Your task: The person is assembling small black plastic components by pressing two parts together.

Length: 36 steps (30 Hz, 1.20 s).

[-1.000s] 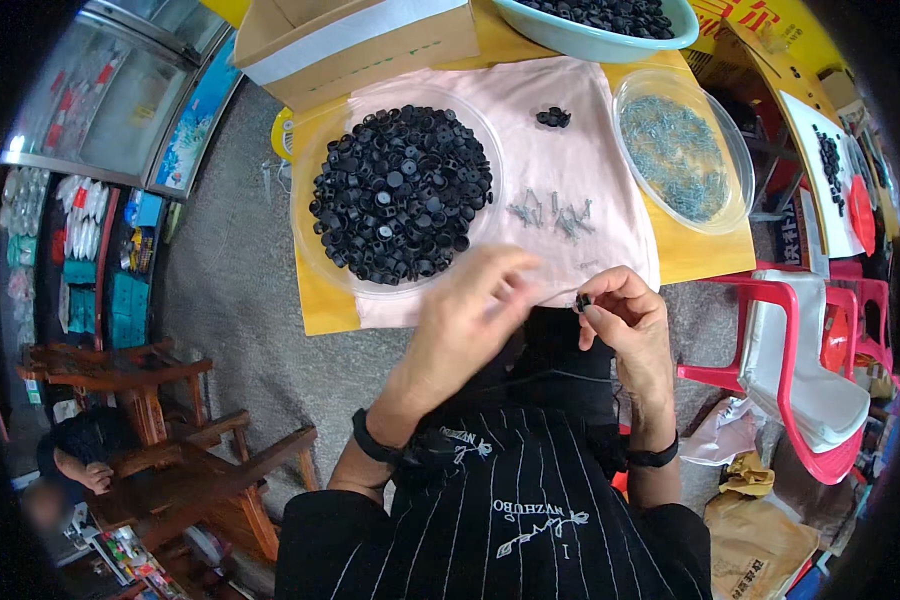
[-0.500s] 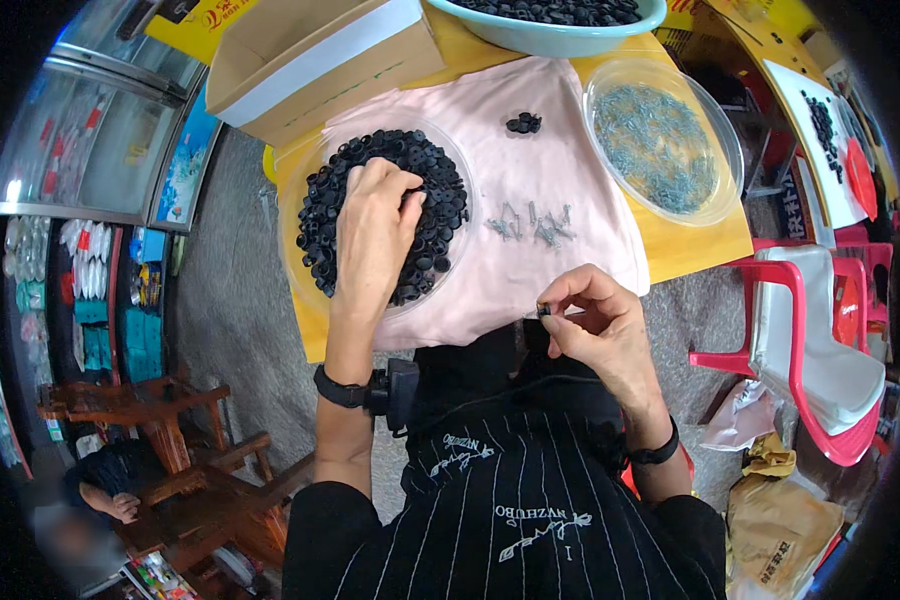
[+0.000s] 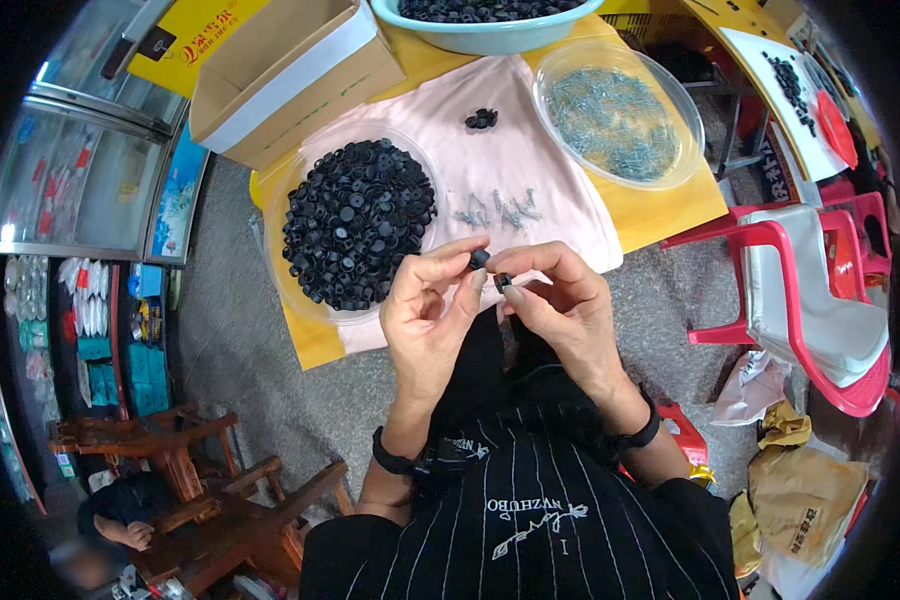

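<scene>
Both my hands are raised at frame centre, over the near edge of the surface [image 3: 670, 205].

My left hand [image 3: 425, 320] pinches a small black cap [image 3: 479, 259] between thumb and forefinger tip, the other fingers loosely curled. The cap sits at the top right of that hand, just above centre frame.

My right hand [image 3: 565, 305] pinches a second small black piece [image 3: 502, 283], thumb and forefinger pressed on it. I cannot tell whether a screw is seated in it; it is too small to read.

The relation that counts: the two pieces lie just beside each other, the cap slightly up and left of the second piece, a narrow gap between, not touching as far as I can see. The line joining them runs on a diagonal from upper left to lower right.

The cap is short and stubby; its axis looks tilted down-right toward the other piece, though that is a judgement, not clear.

Each hand is equally near its own piece; neither is free.

Behind, upper left of my hands: a clear dish [image 3: 292, 195] heaped with black caps. Loose screws [image 3: 495, 210] lie on the pink cloth [image 3: 550, 190] just above my fingers. A second clear dish of screws [image 3: 615, 110] lies upper right.
</scene>
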Each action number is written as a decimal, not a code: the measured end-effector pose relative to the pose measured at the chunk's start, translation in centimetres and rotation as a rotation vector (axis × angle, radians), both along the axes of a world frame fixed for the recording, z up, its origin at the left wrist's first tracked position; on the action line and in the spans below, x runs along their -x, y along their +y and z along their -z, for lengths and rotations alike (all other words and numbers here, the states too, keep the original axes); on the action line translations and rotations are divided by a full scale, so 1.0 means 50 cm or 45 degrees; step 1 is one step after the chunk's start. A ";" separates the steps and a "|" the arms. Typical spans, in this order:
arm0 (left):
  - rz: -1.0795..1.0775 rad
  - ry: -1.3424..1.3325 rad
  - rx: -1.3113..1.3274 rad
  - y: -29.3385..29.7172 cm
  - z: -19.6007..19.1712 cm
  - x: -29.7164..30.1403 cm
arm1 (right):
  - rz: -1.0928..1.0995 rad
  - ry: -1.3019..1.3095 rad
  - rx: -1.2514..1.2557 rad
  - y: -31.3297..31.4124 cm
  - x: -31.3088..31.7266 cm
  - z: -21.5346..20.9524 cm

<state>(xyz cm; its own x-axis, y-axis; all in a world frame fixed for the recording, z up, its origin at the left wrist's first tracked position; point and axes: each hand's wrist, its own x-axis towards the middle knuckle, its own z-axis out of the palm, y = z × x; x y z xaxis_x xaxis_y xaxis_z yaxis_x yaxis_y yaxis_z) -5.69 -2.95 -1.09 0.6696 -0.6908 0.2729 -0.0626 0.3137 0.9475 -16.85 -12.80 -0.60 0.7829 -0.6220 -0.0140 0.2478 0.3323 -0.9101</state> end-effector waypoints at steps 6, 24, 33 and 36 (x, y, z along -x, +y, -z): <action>0.078 0.115 0.007 0.005 -0.009 0.027 | 0.029 -0.033 0.064 0.008 0.032 0.002; 0.193 0.252 -0.136 0.006 -0.022 0.039 | -0.054 -0.144 -0.512 -0.018 0.075 0.031; 0.271 0.239 -0.075 -0.012 -0.010 0.050 | 0.022 -0.082 -0.445 -0.026 0.081 0.032; 0.225 0.256 -0.111 -0.013 -0.001 0.048 | 0.189 0.095 -0.044 -0.016 0.079 0.007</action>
